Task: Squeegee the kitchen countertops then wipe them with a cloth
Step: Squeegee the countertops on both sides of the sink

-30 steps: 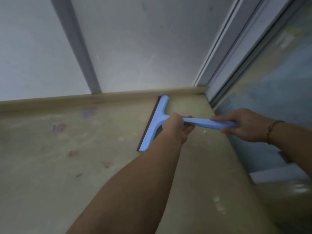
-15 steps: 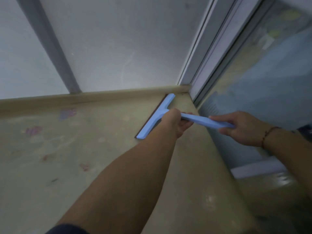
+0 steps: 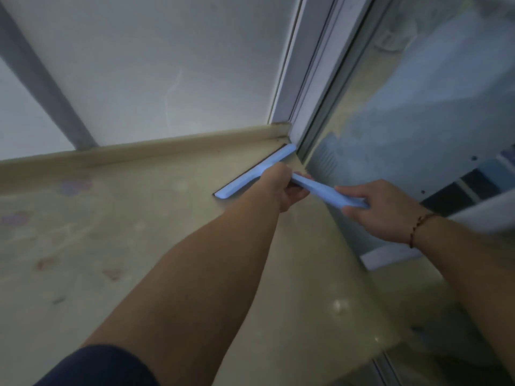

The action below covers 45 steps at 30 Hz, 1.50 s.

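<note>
Gripping squeegee (image 3: 257, 171) w/ both: left hand (image 3: 282, 188) wrapped round neck, right hand (image 3: 383, 208) clasping handle end. Blade down on countertop (image 3: 145, 235) at far right corner. Best: keep blade flat, even pressure, pull near in straight overlapping strokes.

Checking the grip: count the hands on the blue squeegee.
2. The left hand grips the blue squeegee where the handle meets the blade head; the right hand grips the handle's far end. The blade sits on the countertop near the back corner.
</note>
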### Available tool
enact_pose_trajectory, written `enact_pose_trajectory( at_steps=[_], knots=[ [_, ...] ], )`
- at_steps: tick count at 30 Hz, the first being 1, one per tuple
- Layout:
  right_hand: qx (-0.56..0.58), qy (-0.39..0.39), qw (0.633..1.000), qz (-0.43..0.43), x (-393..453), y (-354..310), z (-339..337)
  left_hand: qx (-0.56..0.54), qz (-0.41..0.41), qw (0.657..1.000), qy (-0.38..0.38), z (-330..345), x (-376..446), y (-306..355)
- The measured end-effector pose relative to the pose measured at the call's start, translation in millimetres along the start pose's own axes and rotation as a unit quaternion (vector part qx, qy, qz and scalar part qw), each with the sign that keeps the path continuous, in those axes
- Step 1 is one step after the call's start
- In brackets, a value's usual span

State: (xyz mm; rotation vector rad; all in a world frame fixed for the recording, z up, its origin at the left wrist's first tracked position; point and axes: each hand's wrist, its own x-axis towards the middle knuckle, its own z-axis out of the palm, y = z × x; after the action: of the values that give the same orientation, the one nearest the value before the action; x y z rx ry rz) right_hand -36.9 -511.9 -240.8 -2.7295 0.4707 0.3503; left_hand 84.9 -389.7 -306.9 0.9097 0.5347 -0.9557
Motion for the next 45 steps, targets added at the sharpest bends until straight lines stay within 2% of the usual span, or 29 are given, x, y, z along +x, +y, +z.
enact_pose_trajectory(
  at_steps=[3, 6, 10, 14, 18, 26, 29, 32, 35, 38, 42, 44, 45],
  knots=[
    [0.007, 0.016, 1.0, 0.004, -18, 1, 14, 0.025, -0.016, 0.999, -0.015, -2, -2, -10],
    [0.004, 0.016, 1.0, 0.01, -29, -6, 20, 0.078, -0.017, 0.997, 0.001, -5, -6, -13],
    [0.023, 0.007, 0.999, 0.027, -33, -12, 19, 0.081, -0.015, 0.996, 0.025, -7, -6, -13],
    [0.073, 0.014, 0.996, 0.054, -72, -10, 43, 0.1, -0.047, 0.994, 0.006, -11, -19, -38],
    [0.111, 0.015, 0.991, 0.079, -89, -15, 58, 0.105, -0.047, 0.993, 0.023, -12, -27, -51],
    [0.119, 0.02, 0.984, 0.127, -145, -52, 88, 0.187, -0.085, 0.978, 0.037, -26, -62, -78],
    [0.112, 0.026, 0.983, 0.143, -151, -55, 91, 0.182, -0.071, 0.98, 0.044, -27, -71, -85],
    [0.136, 0.063, 0.977, 0.15, -148, -64, 80, 0.211, -0.07, 0.975, 0.008, -27, -89, -82],
    [0.164, 0.08, 0.97, 0.161, -145, -70, 72, 0.267, -0.13, 0.952, -0.074, -44, -123, -91],
    [0.187, 0.059, 0.969, 0.151, -150, -75, 74, 0.271, -0.192, 0.932, -0.145, -64, -150, -101],
    [0.187, -0.046, 0.971, 0.143, -157, -80, 57, 0.229, -0.195, 0.945, -0.128, -69, -151, -109],
    [0.085, -0.134, 0.979, 0.126, -157, -78, 36, 0.201, -0.214, 0.949, -0.111, -73, -154, -115],
    [0.016, -0.152, 0.981, 0.122, -154, -74, 26, 0.193, -0.225, 0.949, -0.105, -76, -156, -117]
  ],
)
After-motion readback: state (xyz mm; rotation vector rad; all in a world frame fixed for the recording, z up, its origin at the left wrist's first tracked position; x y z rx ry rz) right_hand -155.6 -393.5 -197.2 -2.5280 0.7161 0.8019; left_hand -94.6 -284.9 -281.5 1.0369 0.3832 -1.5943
